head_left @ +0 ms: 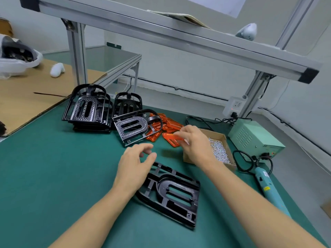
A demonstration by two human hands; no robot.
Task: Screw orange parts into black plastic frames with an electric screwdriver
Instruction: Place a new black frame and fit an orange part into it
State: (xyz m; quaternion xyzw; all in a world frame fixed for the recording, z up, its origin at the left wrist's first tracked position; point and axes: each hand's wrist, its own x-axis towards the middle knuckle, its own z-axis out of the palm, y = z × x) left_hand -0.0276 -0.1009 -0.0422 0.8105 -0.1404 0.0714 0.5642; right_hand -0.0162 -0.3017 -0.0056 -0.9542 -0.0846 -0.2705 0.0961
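At frame centre the right hand (194, 143) pinches a flat orange plastic part (170, 138); the left hand (136, 163) hovers with loose, empty fingers. The flat black plastic frame (175, 194) lies on the green mat, partly under the left hand.

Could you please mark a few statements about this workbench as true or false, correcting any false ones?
1. The right hand holds an orange part. True.
2. The left hand grips the electric screwdriver. False: the screwdriver lies untouched on the green mat.
3. The cardboard box holds small silver screws. True.
4. The nearest black frame stands upright. False: it lies flat.
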